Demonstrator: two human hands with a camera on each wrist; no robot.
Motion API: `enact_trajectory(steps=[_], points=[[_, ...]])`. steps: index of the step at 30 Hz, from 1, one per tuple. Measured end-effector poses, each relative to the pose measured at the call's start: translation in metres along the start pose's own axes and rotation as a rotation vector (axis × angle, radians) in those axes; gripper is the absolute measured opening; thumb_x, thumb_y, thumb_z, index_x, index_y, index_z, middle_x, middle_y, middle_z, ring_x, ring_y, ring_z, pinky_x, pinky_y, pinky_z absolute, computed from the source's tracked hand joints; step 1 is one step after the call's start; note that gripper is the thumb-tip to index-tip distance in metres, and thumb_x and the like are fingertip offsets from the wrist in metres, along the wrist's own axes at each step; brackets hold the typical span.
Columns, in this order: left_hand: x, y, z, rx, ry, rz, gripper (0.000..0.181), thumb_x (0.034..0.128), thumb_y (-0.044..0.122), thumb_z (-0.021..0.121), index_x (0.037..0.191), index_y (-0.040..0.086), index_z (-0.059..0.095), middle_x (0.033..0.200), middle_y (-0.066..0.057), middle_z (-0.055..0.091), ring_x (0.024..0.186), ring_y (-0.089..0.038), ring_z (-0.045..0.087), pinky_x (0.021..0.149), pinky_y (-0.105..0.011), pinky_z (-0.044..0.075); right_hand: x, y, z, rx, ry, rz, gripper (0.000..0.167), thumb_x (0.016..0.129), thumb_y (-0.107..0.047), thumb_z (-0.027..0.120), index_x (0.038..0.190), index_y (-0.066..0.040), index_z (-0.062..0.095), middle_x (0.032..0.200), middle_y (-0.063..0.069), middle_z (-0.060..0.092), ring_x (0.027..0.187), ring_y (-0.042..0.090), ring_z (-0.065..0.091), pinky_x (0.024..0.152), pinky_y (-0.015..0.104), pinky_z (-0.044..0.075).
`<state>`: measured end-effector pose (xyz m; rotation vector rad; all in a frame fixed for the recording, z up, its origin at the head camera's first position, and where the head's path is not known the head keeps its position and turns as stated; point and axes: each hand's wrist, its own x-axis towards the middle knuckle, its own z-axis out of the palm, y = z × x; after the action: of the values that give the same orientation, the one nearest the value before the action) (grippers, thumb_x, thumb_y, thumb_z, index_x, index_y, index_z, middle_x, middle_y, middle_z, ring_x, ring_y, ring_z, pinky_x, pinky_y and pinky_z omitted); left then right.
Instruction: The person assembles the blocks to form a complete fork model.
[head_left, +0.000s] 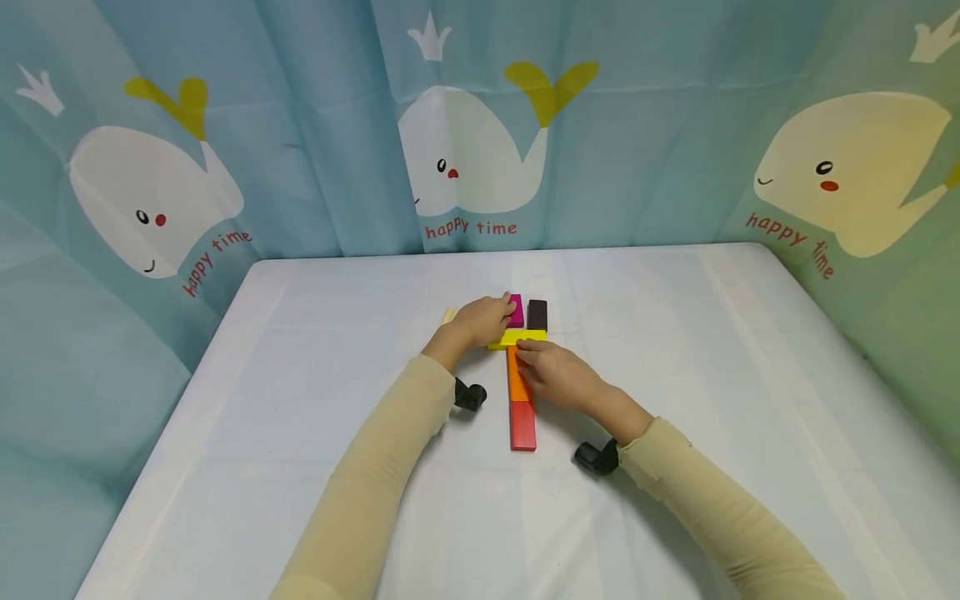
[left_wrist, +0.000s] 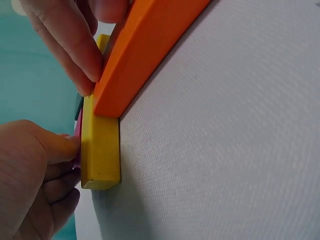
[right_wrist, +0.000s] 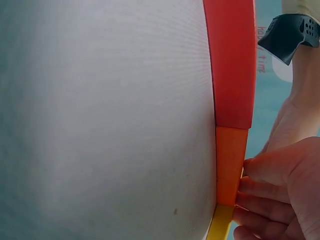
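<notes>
Coloured blocks lie flat on the table: a red block (head_left: 522,427) nearest, an orange block (head_left: 516,379) end to end with it, and a yellow block (head_left: 525,335) crosswise at the orange one's far end. Beyond the yellow block are a magenta block (head_left: 517,310) and, to its right, a dark brown block (head_left: 537,314). My left hand (head_left: 480,322) pinches the magenta block, its fingers curled in the left wrist view. With fairly straight fingers, my right hand (head_left: 561,377) touches the orange block near its join with the yellow one.
Partly hidden behind the left hand is a pale block (head_left: 448,315). Both wrists carry black camera mounts (head_left: 596,458) close to the white-covered table (head_left: 262,433). A blue curtain (head_left: 322,167) with whale prints stands along the far edge and sides.
</notes>
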<state>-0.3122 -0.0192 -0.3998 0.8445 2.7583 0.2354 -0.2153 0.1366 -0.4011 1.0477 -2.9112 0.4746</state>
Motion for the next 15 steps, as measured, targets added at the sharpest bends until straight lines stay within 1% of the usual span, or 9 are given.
enact_trajectory(steps=[5,10,15], points=[[-0.0004,0.0009,0.0011,-0.015,-0.005,0.003,0.045,0.0985,0.023,0.041,0.141,0.011,0.036,0.147,-0.008,0.028,0.127,-0.022,0.039,0.104,-0.033,0.029,-0.0007,-0.0002,0.0005,0.007,0.006,0.004,0.035,0.085,-0.007,0.064,0.114,0.011,0.059,0.117,0.022,0.058,0.111,0.033,0.053,0.092,0.042,0.043],[-0.0009,0.0009,0.0016,-0.005,-0.001,-0.009,0.044,0.0979,0.021,0.042,0.141,0.012,0.038,0.147,-0.007,0.029,0.124,-0.022,0.042,0.103,-0.033,0.031,0.0000,-0.0001,0.0012,0.012,0.004,0.004,0.035,0.085,-0.007,0.064,0.115,0.010,0.059,0.117,0.022,0.058,0.112,0.032,0.053,0.092,0.042,0.042],[-0.0018,0.0012,0.0014,-0.006,-0.003,-0.022,0.044,0.0978,0.021,0.042,0.141,0.013,0.037,0.147,-0.006,0.029,0.124,-0.022,0.042,0.103,-0.033,0.031,0.0003,0.0007,0.0015,0.014,0.010,0.006,0.035,0.085,-0.007,0.064,0.114,0.010,0.059,0.117,0.021,0.058,0.112,0.032,0.053,0.092,0.042,0.042]])
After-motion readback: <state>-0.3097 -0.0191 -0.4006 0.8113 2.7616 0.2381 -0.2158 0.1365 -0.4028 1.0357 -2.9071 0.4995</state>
